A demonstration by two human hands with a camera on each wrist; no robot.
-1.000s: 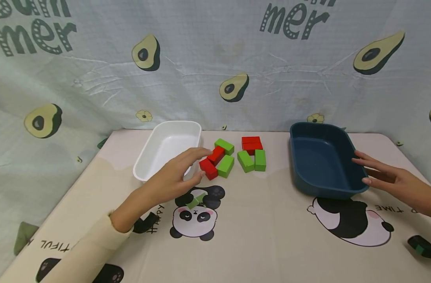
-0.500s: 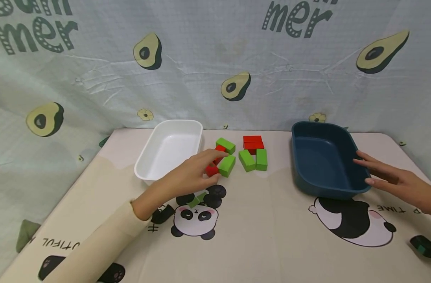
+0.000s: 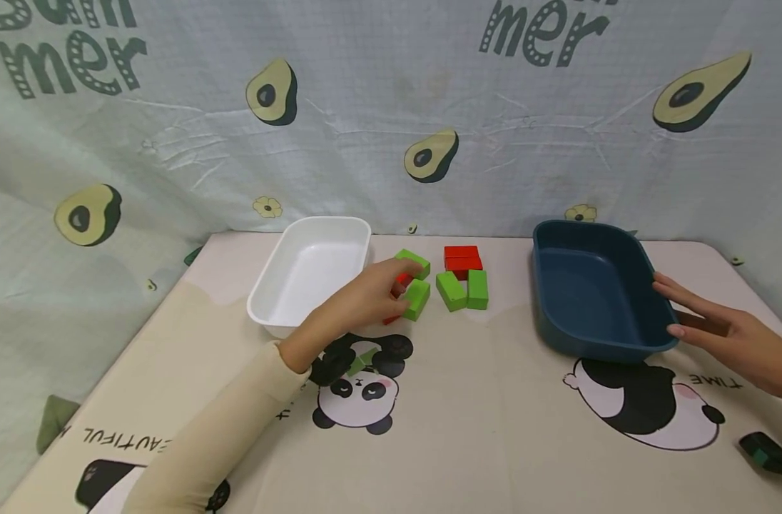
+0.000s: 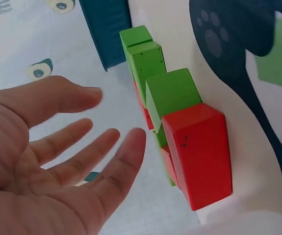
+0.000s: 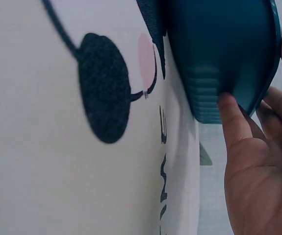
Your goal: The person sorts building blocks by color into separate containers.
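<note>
My left hand is over the left cluster of blocks in the head view. In the left wrist view, thumb and fingers are spread apart with nothing between them, beside a red block and a green block. The hand partly hides the red blocks in the head view. At the far right, my right hand rests at the right side of a dark blue tub. In the right wrist view the thumb touches the tub's outer wall and the other fingers lie near its rim, fairly straight.
A white tub stands left of the blocks. Right of the cluster lie two red blocks side by side and two green blocks. The tablecloth has panda prints; a curtain hangs behind.
My left hand has moved right and slightly away from me, from beside the white tub to over the left blocks. The right hand stays at the blue tub.
</note>
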